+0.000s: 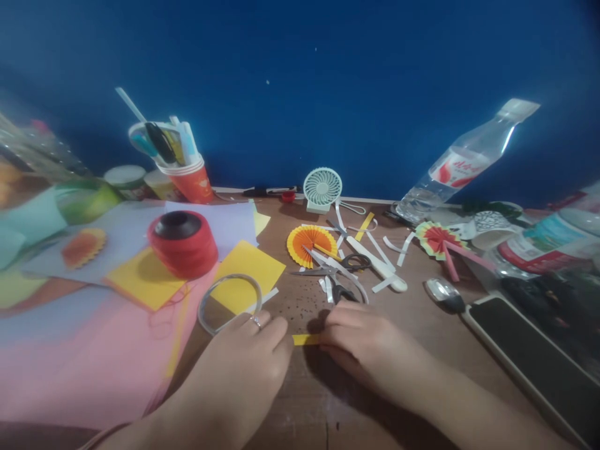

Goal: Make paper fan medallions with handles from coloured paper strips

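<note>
Between my two hands stretches a narrow yellow paper strip [305, 339], low over the brown table. My left hand [250, 356], with a ring on one finger, is closed at the strip's left end. Fingers curled, my right hand [360, 344] pinches its other end. Just beyond my left hand lie a roll of tape [202, 306] and a square of yellow paper [253, 270]. Scissors [332, 272] lie past my right hand, with its fingers close to their handle. Behind them rests a pleated orange and yellow paper fan [304, 240].
A red thread spool [182, 247] stands on coloured paper sheets at left, near a cup of pens [190, 178]. A small electric fan [322, 187] stands by the blue wall. At right are a tilted bottle [462, 162], a phone [529, 356], a spoon [443, 292] and paper scraps.
</note>
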`<state>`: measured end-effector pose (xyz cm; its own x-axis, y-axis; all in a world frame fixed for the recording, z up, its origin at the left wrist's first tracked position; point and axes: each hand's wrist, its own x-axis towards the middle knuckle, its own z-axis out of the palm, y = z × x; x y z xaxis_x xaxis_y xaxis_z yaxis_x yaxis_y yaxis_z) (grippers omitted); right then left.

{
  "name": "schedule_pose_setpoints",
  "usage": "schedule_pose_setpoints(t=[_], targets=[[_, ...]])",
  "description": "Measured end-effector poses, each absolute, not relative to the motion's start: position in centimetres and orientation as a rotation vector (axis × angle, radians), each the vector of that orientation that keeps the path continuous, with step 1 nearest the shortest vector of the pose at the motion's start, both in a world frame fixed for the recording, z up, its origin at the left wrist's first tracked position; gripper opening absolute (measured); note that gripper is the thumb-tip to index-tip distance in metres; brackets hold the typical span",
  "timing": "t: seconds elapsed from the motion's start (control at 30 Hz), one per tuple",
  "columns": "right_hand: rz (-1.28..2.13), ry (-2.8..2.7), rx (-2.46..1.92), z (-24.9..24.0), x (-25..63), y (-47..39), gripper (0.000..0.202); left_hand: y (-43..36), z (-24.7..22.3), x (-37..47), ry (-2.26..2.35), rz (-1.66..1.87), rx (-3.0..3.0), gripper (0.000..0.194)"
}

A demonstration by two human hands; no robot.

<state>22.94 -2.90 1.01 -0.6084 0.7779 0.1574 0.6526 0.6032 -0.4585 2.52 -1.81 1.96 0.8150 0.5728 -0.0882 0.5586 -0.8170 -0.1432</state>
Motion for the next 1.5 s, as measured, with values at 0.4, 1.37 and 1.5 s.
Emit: schedule_pose_setpoints(t=[0.4,1.37,1.5], targets=[[0.273,-2.605,-1.204,0.1,22.3,-3.1,0.014,-1.6,1.7,2.2,-0.908,0.195,-2.885,0.026],[0.322,-2.468,-1.297,0.1,22.1,-3.1,0.017,-1.1,1.9,2.5,-1.126,0.072,-3.014,0.024],[0.226,-2.527,-1.272,-0.3,22.2,-2.8,0.016,-2.0,1.2,2.5,-0.943,0.145,-2.94,0.028]])
